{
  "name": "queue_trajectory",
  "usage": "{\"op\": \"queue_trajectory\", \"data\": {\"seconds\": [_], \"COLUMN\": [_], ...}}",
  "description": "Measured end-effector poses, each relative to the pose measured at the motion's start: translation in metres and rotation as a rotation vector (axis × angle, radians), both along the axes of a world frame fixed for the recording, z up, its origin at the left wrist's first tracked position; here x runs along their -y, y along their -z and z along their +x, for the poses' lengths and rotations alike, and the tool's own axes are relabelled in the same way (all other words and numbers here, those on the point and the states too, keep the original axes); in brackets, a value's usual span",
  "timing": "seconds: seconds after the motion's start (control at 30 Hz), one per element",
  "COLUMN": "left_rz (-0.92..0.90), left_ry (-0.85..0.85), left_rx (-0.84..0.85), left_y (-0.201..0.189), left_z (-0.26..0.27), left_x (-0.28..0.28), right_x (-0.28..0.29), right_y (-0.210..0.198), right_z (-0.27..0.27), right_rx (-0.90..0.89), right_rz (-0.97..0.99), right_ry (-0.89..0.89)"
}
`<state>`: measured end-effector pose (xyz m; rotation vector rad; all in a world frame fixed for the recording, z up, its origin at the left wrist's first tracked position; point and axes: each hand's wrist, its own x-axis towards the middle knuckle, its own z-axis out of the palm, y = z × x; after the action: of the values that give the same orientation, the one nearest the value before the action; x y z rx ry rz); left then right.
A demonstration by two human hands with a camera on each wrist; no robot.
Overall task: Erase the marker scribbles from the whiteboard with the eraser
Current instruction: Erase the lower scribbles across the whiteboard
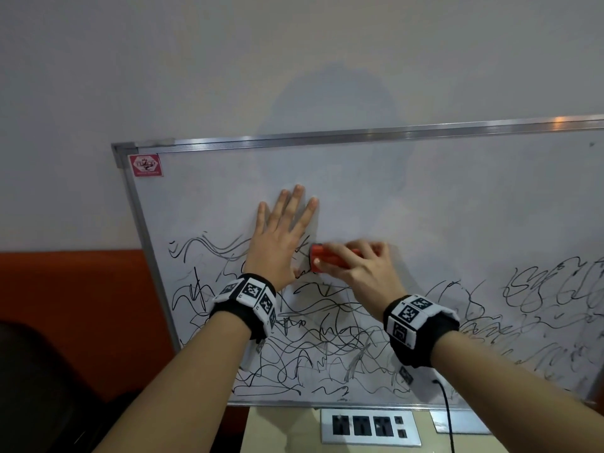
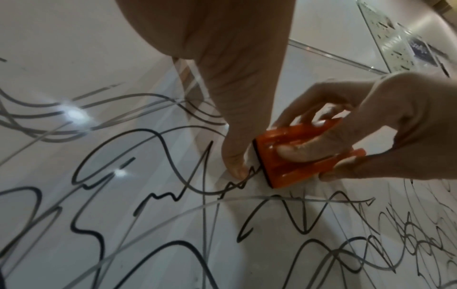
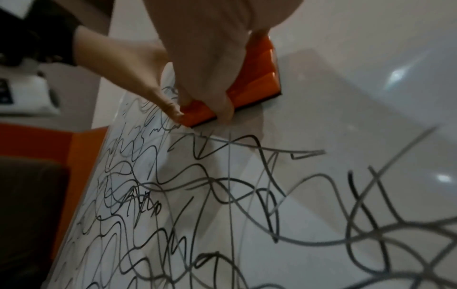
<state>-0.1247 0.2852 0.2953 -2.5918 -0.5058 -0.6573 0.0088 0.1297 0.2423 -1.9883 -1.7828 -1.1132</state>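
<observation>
Nearest, at the bottom of the head view, a socket strip point(image 1: 367, 426) is set in the tabletop point(image 1: 281, 429) under the board's lower frame, with a black cable point(image 1: 446, 416) trailing beside it. Above that the whiteboard point(image 1: 457, 197) leans against the wall, its lower half thick with black scribbles point(image 1: 320, 348) from left edge to right, while the upper half looks bare, so by my reading most of the wiping is yet to do. The left hand point(image 1: 281, 243) lies flat on the board with fingers straight and spread, holding nothing, apparently bracing the panel. Just right of it, nearly touching its thumb, the right hand point(image 1: 356, 266) curls round the orange eraser point(image 1: 330, 258), thumb on the near long side and fingers on the far one, pressing its dark felt face against the board at the top edge of the scribbles. The eraser looks like a light, stiff plastic block with a glossy, possibly slippery back; a hold across its long sides suits it, with pressure kept even so the felt stays flat. Farther off, a red sticker point(image 1: 145, 165) marks the board's top left corner, and the plain wall point(image 1: 294, 60) rises behind.
</observation>
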Motion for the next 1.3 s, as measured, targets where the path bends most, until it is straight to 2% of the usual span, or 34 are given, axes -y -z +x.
{"op": "queue_trajectory", "data": {"seconds": [0.1, 0.2, 0.23, 0.37, 0.5, 0.63, 0.77, 0.8, 0.9, 0.97, 1.03, 1.07, 1.13, 1.2, 1.3], "left_rz": [-0.011, -0.003, 0.031, 0.167, 0.137, 0.137, 0.136, 0.135, 0.139, 0.132, 0.089, 0.033, -0.136, -0.306, -0.475], "left_ry": [0.042, 0.103, 0.118, 0.129, 0.090, 0.094, 0.117, 0.122, 0.136, 0.170, 0.208, 0.214, 0.186, 0.077, -0.160], "left_rx": [0.023, 0.006, -0.010, -0.070, -0.063, -0.057, -0.039, -0.039, -0.039, -0.020, 0.072, 0.159, 0.382, 0.614, 0.870], "left_y": [-0.002, -0.008, -0.012, -0.022, -0.014, -0.013, -0.013, -0.013, -0.013, -0.013, -0.013, -0.012, -0.006, 0.001, 0.007], "left_z": [-0.003, -0.009, -0.013, -0.021, -0.017, -0.017, -0.017, -0.017, -0.016, -0.016, -0.019, -0.023, -0.036, -0.054, -0.079], "left_x": [-0.001, -0.010, -0.014, -0.027, -0.023, -0.024, -0.027, -0.027, -0.028, -0.029, -0.032, -0.034, -0.040, -0.052, -0.079], "right_x": [0.000, 0.000, -0.001, -0.007, -0.008, -0.007, -0.009, -0.010, -0.010, -0.012, -0.015, -0.017, -0.020, -0.017, -0.021], "right_y": [-0.003, -0.007, -0.005, -0.010, -0.013, -0.001, -0.014, -0.010, -0.008, -0.021, -0.028, -0.026, -0.014, -0.016, -0.033], "right_z": [-0.001, 0.001, -0.002, -0.009, -0.002, -0.005, -0.004, -0.005, -0.007, -0.002, -0.001, -0.003, -0.007, -0.008, -0.006], "right_rx": [0.085, -0.049, -0.043, 0.090, 0.013, 0.135, -0.026, -0.021, 0.079, 0.024, -0.095, -0.103, -0.026, 0.046, -0.101], "right_rz": [-0.102, 0.067, 0.085, -0.078, 0.025, -0.171, 0.108, 0.125, 0.014, 0.110, 0.255, 0.264, 0.150, 0.052, 0.210], "right_ry": [-0.080, 0.050, 0.056, -0.068, 0.051, -0.065, 0.061, 0.058, -0.017, 0.034, 0.135, 0.144, 0.062, -0.005, 0.109]}}
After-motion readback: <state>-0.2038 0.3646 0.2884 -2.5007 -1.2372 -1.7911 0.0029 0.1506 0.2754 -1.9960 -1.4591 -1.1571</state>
